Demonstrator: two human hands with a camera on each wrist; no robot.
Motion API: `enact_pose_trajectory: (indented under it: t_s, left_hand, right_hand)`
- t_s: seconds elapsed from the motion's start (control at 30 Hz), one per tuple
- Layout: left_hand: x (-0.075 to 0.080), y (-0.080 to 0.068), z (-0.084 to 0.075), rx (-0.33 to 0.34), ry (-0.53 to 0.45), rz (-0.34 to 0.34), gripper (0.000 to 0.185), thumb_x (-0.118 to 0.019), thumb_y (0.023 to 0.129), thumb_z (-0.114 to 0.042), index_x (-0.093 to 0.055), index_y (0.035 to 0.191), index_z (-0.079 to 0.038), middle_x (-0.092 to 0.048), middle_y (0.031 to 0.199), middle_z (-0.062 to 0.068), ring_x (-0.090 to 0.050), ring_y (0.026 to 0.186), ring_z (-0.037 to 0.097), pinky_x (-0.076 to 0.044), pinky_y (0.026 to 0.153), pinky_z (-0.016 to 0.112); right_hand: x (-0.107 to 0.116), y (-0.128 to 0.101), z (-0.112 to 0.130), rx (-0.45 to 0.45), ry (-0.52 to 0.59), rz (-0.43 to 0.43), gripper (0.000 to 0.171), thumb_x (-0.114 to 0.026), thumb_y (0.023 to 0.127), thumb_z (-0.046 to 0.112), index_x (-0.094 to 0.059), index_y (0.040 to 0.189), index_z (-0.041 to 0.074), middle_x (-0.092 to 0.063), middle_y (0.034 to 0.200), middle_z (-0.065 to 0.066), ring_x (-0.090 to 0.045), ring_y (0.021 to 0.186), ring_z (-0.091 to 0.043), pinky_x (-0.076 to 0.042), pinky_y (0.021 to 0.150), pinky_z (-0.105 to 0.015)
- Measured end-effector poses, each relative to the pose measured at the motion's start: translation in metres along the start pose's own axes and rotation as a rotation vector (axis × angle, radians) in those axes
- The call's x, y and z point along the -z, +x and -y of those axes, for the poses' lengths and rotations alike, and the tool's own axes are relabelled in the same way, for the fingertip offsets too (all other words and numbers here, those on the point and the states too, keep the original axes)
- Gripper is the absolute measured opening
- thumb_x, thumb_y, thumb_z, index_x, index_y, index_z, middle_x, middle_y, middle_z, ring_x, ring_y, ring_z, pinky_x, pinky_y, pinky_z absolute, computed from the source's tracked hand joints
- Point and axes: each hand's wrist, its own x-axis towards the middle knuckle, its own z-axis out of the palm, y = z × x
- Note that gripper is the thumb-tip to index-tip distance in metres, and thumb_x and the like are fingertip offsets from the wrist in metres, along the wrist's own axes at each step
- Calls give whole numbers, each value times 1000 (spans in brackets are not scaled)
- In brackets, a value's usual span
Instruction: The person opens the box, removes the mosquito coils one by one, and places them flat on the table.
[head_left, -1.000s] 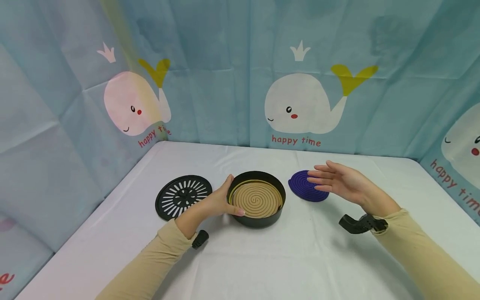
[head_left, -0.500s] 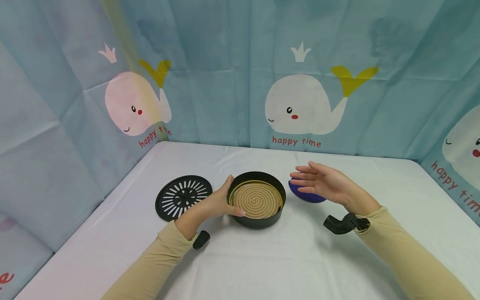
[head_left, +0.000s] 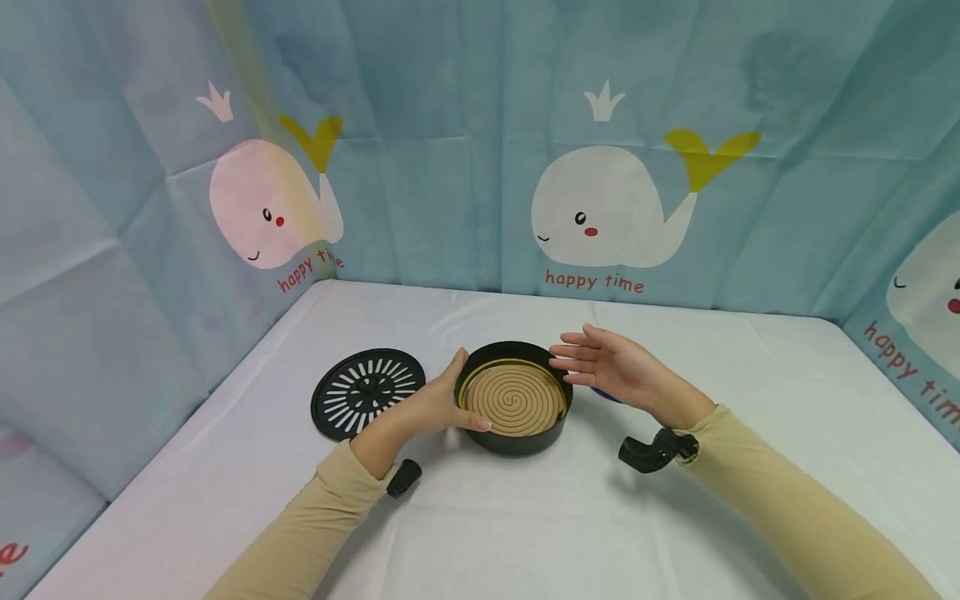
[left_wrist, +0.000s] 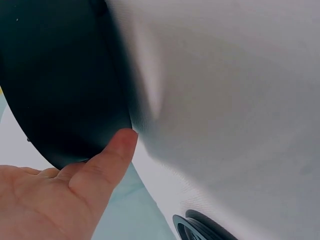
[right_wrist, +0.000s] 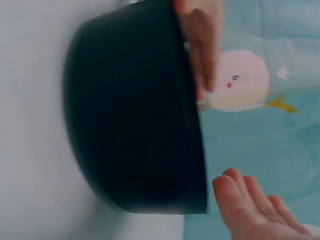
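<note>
Right hand [head_left: 611, 367], fingers straight and holding nothing, has swept left from the purple coil to the round black tin's [head_left: 517, 437] rim. Left hand [head_left: 431, 404] still grips the tin.

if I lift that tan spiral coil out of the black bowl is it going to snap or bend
The coil is probably brittle: its rings are thin with gaps between them, so lifting by one edge may snap it. It lies flat inside the bowl, below the rim, so getting fingers under it looks awkward. It likely weighs little.
</note>
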Motion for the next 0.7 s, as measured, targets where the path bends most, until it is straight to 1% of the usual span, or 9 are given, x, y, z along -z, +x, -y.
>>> enact_pose_trajectory:
  t_s: [0.1,0.27,0.37,0.5,0.7]
  left_hand:
    - [0,-1,0,-3,-1,0,120,-83,79,-21,8,155,-5,-3,162,11,-7,146,34,-14,116,51]
    - [0,0,-1,0,-10,1,119,-83,79,-22,8,155,-6,-2,162,10,-8,146,33,-14,116,51]
    - [0,1,0,-3,-12,1,119,-83,79,-22,7,155,-5,-2,162,11,-8,146,34,-14,116,51]
    - [1,0,0,-8,-7,-1,119,-83,79,-21,7,155,-3,-3,162,13,-8,146,34,-14,116,50]
    - [2,0,0,-1,-8,1,119,-83,80,-22,7,155,-3,-2,162,12,-8,146,33,-14,116,51]
  right_hand:
    - [0,9,-6,13,-42,18,62,-21,109,35,-11,151,-8,-18,155,-30,-22,143,-39,-32,111,-40]
    - [2,26,-10,39,-129,49,63,-22,108,37,-13,151,-9,-23,153,-30,-23,142,-40,-21,115,-49]
    - [2,37,-10,34,-174,63,66,-24,108,40,-15,151,-9,-26,153,-30,-23,142,-39,-20,115,-49]
    - [0,48,-8,13,-241,91,68,-22,107,42,-16,150,-10,-28,152,-29,-23,143,-38,-21,115,-48]
    - [-7,56,-4,-21,-336,108,71,-16,106,46,-22,150,-10,-30,152,-27,-22,143,-38,-17,115,-51]
